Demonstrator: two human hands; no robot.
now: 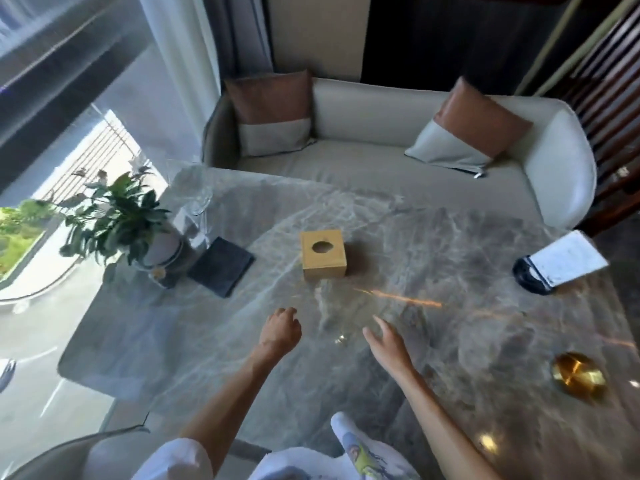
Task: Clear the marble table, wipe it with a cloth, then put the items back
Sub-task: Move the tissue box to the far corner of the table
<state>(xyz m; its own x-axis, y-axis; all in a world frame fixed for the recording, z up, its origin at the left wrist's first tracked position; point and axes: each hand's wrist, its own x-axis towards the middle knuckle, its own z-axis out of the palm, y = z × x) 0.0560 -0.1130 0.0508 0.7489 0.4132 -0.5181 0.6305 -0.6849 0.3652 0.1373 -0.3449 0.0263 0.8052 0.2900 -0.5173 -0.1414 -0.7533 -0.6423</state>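
Observation:
The grey marble table [467, 254] fills the middle of the view. On it stand a gold tissue box [323, 254] at the centre, a dark folded cloth [221, 266] to its left and a potted plant [117, 223] at the left edge. A clear glass [341, 327], hard to make out, stands near me between my hands. My left hand [280, 329] hovers left of it with fingers curled and nothing in them. My right hand [384, 336] is just right of the glass, fingers apart, holding nothing.
A second clear glass [197, 192] stands behind the plant. A black holder with a white sheet [561, 268] sits at the right edge, and a round gold object [578, 375] at the near right. A white sofa [381, 157] with two cushions lies beyond the table.

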